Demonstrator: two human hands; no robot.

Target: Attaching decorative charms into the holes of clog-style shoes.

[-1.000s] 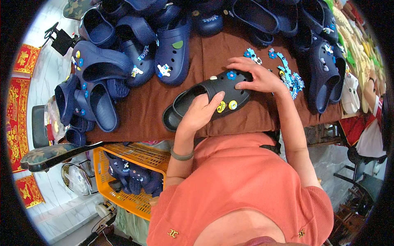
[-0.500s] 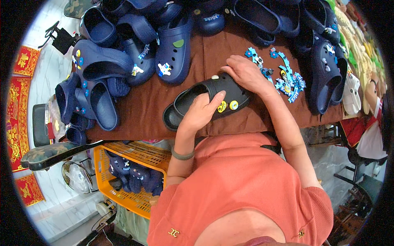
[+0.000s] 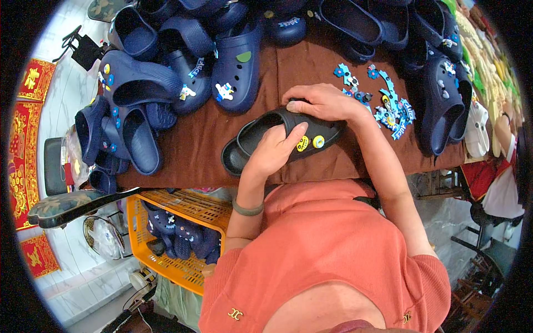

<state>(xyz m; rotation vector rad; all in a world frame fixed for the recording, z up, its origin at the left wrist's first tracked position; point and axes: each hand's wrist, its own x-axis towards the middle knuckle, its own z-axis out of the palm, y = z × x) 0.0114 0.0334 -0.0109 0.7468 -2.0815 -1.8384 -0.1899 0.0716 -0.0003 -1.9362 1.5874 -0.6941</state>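
Note:
A black clog (image 3: 330, 131) lies sideways before me on the brown cloth, toe to the right. Two yellow charms (image 3: 318, 142) sit on its upper, on the side nearest me. My left hand (image 3: 271, 150) grips the clog, its fingers inside the foot opening and its thumb over the upper. My right hand (image 3: 319, 101) is closed over the clog's far side, fingers curled near the opening's edge; what lies beneath the fingertips is hidden. Right of that hand, loose blue charms (image 3: 397, 114) lie in a cluster.
Navy clogs with charms (image 3: 236, 69) crowd the left and far side of the brown-covered table (image 3: 194, 150). Another navy clog (image 3: 441, 105) stands at the right, beside a white one (image 3: 476, 129). Below the table's left front, an orange crate (image 3: 183, 276) holds more navy clogs.
My right hand has shifted left along the clog's far side, and its fingers now cover the spot where a pale charm showed. My left hand keeps its grip.

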